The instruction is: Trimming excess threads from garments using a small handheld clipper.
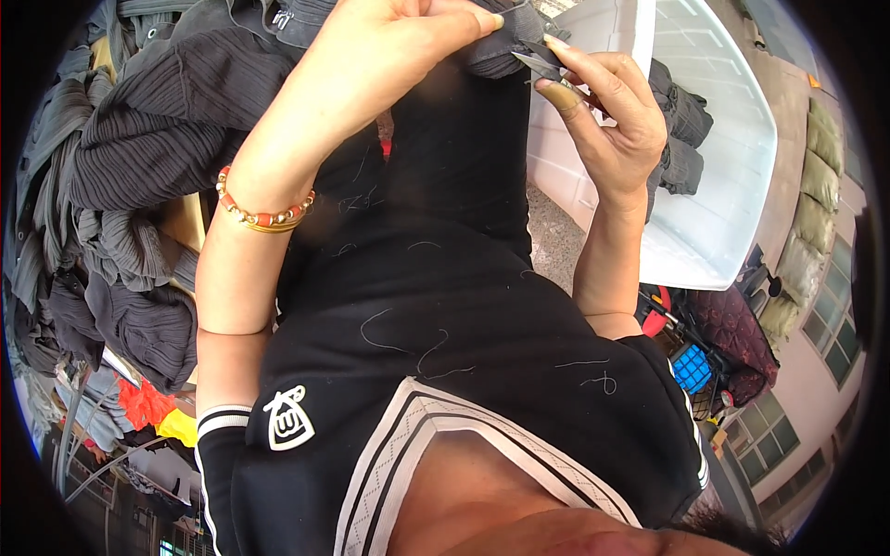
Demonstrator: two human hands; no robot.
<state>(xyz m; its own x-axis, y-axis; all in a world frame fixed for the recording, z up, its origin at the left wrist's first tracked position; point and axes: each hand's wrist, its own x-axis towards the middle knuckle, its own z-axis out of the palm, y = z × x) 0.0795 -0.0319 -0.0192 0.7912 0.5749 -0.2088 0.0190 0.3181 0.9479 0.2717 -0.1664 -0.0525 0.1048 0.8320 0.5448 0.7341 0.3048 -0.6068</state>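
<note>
Head view. Your left hand (pixel 389 46): fingers pinched shut on edge of dark grey garment (pixel 501 46), held up near top of frame. Beaded bracelet (pixel 264 211) on your left wrist. Your right hand (pixel 616 120): fingers closed around small metal thread snips (pixel 542 67), blades touching garment edge just beside left fingertips. White plastic tub (pixel 714 157) behind right hand, dark cloth draped over its rim. Pile of grey pleated garments (pixel 120 185) at left. Your black shirt below, loose threads on it.
</note>
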